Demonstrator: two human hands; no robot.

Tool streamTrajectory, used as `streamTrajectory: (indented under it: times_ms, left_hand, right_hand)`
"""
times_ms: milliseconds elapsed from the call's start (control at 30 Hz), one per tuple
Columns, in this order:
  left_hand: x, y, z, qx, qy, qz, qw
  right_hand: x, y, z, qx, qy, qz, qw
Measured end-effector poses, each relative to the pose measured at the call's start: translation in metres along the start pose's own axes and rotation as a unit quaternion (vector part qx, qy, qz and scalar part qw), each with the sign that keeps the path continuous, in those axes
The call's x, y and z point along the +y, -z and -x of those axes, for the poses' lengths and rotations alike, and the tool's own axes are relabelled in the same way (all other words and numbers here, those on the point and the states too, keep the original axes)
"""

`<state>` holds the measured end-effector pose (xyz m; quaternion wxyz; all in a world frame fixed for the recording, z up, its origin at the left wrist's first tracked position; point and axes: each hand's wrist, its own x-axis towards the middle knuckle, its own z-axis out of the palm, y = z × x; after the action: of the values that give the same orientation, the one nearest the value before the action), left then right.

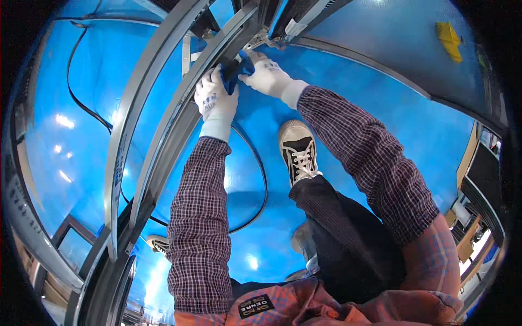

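Both hands wear white gloves with blue-coated palms, and they work close together at the top centre, against a long grey metal frame (163,127). My left hand (213,100) has its fingers curled over the frame's edge. Just to its right, my right hand (267,74) bends its fingers in toward a dark part (232,69) between the two hands. Whatever the right fingertips pinch is hidden. From below the left hand a thin black cord (266,182) loops over the blue floor and back behind the frame.
Metal brackets (261,39) join the bars beyond my hands. A dark-edged panel (375,49) stands at the right, with a yellow piece (448,41) on it. Another black cable (81,100) hangs at the left. My shoe (299,152) rests on the blue floor (247,201).
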<state>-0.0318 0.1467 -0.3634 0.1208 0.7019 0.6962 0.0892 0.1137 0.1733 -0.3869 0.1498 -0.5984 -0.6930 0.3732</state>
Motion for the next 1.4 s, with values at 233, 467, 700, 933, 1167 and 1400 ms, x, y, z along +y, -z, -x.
streamTrajectory:
  times_ms: [233, 467, 700, 933, 1167, 1400]
  left_hand:
    - [0.006, 0.016, 0.006, -0.042, 0.07, -0.141, 0.987]
    - [-0.01, 0.006, 0.015, -0.027, 0.071, -0.118, 0.99]
    - [-0.007, 0.012, 0.018, -0.051, -0.021, -0.059, 0.997]
    - [-0.008, 0.008, 0.012, -0.07, -0.057, -0.088, 0.992]
    - [-0.002, 0.009, 0.012, -0.085, -0.049, -0.114, 0.989]
    - [0.013, 0.005, 0.002, -0.095, -0.031, -0.1, 0.99]
  right_hand:
    - [-0.005, -0.023, -0.011, -0.041, -0.113, -0.376, 0.919]
    - [-0.018, -0.02, 0.003, -0.023, -0.229, -0.496, 0.837]
    - [-0.014, -0.007, 0.016, -0.047, -0.319, -0.507, 0.8]
    - [0.02, -0.034, 0.005, -0.012, -0.21, -0.292, 0.933]
    - [0.059, -0.061, -0.003, 0.042, 0.024, 0.025, 0.999]
    - [0.1, -0.074, -0.023, 0.06, 0.258, 0.373, 0.889]
